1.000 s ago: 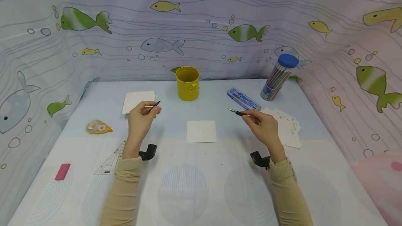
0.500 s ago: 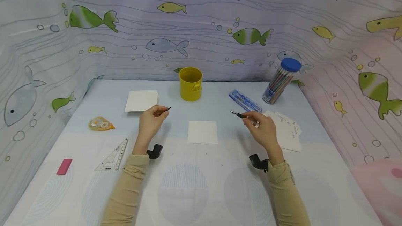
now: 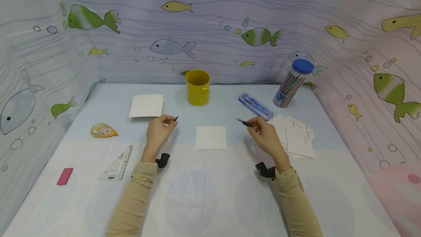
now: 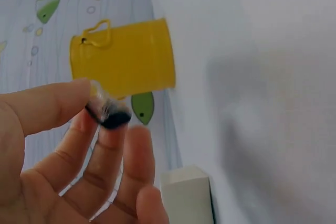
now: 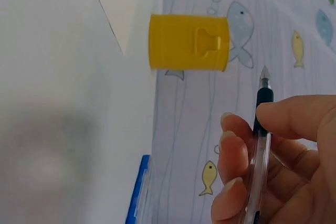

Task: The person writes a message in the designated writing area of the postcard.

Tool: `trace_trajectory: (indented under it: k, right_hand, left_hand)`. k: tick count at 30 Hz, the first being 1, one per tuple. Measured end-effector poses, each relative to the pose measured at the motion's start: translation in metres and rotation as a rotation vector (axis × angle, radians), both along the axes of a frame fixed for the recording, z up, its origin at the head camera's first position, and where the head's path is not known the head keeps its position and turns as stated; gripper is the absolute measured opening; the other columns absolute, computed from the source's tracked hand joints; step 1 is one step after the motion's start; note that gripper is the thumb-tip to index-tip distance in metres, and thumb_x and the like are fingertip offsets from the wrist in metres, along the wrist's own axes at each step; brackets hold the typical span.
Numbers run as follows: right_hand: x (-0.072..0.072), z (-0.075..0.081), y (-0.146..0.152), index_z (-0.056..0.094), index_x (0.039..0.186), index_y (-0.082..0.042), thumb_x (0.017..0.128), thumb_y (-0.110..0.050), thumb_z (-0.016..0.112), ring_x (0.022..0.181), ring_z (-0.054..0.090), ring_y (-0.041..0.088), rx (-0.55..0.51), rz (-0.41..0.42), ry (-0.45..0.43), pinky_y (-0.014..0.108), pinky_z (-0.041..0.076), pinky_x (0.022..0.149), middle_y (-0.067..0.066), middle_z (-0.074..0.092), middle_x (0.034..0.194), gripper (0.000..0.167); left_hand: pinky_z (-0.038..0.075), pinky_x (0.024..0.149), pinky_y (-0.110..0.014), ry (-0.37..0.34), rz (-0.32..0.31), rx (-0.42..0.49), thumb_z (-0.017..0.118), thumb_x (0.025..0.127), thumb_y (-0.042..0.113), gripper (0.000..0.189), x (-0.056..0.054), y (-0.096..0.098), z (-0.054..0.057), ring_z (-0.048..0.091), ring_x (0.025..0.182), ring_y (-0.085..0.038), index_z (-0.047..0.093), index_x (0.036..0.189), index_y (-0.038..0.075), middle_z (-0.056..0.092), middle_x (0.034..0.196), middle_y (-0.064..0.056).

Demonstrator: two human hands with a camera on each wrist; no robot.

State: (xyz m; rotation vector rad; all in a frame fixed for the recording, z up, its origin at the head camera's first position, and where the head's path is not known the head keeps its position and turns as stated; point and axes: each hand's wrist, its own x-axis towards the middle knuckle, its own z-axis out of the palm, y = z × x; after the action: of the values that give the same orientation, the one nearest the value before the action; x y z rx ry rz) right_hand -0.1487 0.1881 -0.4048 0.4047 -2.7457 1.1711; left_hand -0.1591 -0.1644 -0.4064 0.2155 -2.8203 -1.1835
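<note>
My left hand (image 3: pixel 158 131) pinches a small pen cap (image 4: pixel 112 113), clear with a black end, between thumb and fingertips. It is raised in front of the white card stack (image 3: pixel 146 106). On the other side, my right hand (image 3: pixel 267 137) grips a gel pen (image 5: pixel 259 156) with a clear barrel and black grip. The pen's bare metal tip points left in the head view and away from the fingers in the right wrist view. Cap and pen are apart. Between the hands a blank white card (image 3: pixel 211 138) lies flat on the table.
A yellow bucket (image 3: pixel 197 96) stands at the back. Further right are a blue case (image 3: pixel 255 106), a blue-lidded jar of pencils (image 3: pixel 291 85) and written cards (image 3: pixel 299 138). At left lie a correction tape (image 3: pixel 102 130), a set square (image 3: pixel 118 165) and a pink eraser (image 3: pixel 65 176).
My left hand has moved right and slightly nearer, uncovering the set square and more of the card stack. My right hand has shifted slightly left, still holding the pen.
</note>
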Motion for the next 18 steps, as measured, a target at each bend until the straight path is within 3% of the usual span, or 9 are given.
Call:
trace_trajectory:
  k: [6,10,14,18]
  right_hand:
    - [0.0,-0.0023,-0.0013,0.056,0.122,-0.005,0.095,-0.011,0.06,0.067,0.064,0.03,-0.068,-0.002,-0.052,0.024,0.042,0.051,0.016,0.068,0.096,0.028]
    - [0.0005,-0.0045,-0.0007,0.054,0.127,-0.007,0.096,-0.012,0.059,0.06,0.062,0.029,-0.096,-0.014,-0.082,0.025,0.042,0.046,0.017,0.066,0.1,0.031]
    - [0.0003,-0.006,-0.0005,0.052,0.133,-0.011,0.098,-0.012,0.055,0.048,0.056,0.023,-0.102,0.002,-0.063,0.026,0.041,0.042,0.018,0.067,0.102,0.035]
    - [0.0002,-0.0058,-0.0011,0.056,0.133,-0.018,0.1,-0.01,0.049,0.046,0.057,0.028,-0.108,0.004,-0.037,0.027,0.042,0.041,0.018,0.068,0.1,0.035]
  left_hand:
    - [0.042,0.054,-0.025,-0.068,0.009,-0.033,0.062,0.094,0.03,0.029,0.0002,0.0009,-0.0062,0.067,0.075,-0.023,0.068,0.114,0.01,0.073,0.101,-0.012]
    - [0.042,0.05,-0.026,-0.123,0.03,-0.08,0.061,0.094,0.034,0.031,0.0009,-0.0004,-0.0094,0.064,0.066,-0.018,0.068,0.112,0.01,0.072,0.098,-0.011]
    - [0.041,0.049,-0.026,-0.145,0.026,-0.116,0.06,0.094,0.036,0.032,0.0005,-0.0028,-0.011,0.061,0.062,-0.016,0.068,0.111,0.01,0.072,0.096,-0.01]
    - [0.04,0.047,-0.026,-0.167,0.023,-0.148,0.06,0.093,0.038,0.033,0.0006,-0.0043,-0.0107,0.06,0.061,-0.017,0.069,0.109,0.009,0.072,0.091,-0.01]
